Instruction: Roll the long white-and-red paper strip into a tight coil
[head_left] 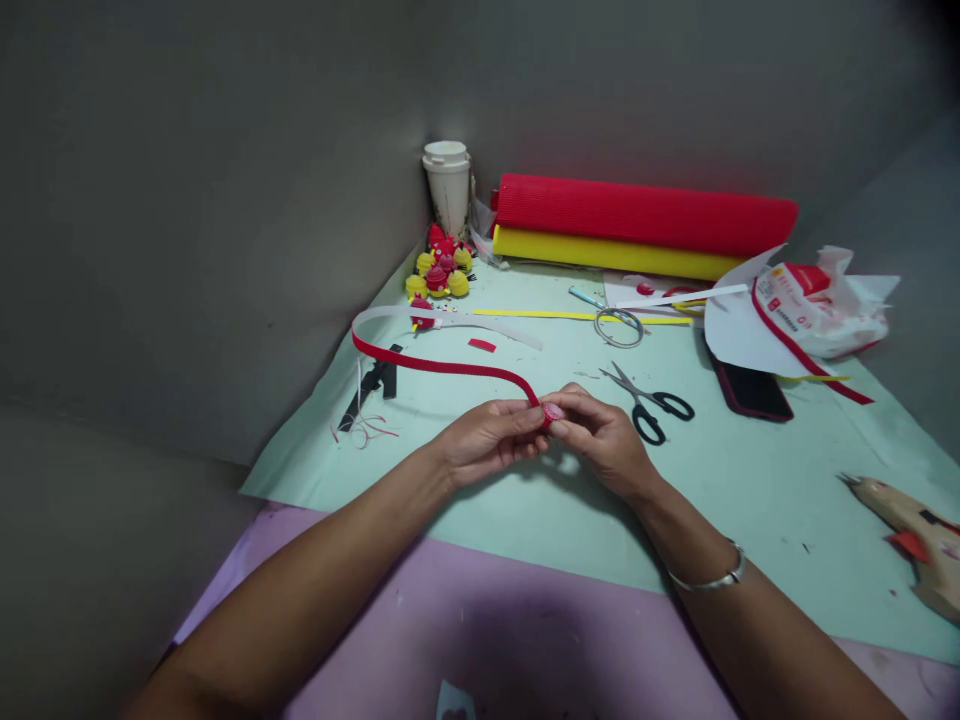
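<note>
My left hand (491, 437) and my right hand (604, 440) meet over the pale green mat (735, 480). Both pinch the rolled end of a red corrugated paper strip (450, 367), which forms a small coil (553, 412) between my fingertips. The strip's free length arcs away to the left and back, toward a white strip (450, 318). A silver bangle (712, 578) circles my right wrist.
Black-handled scissors (651, 404) lie just right of my hands, smaller scissors (611, 318) farther back. Red (645, 213) and yellow (607, 252) rolls rest at the wall beside a white cup (447, 185) and small red-yellow coiled figures (441, 273). A phone (752, 390), plastic packet (817, 305) and glue gun (915, 530) sit right.
</note>
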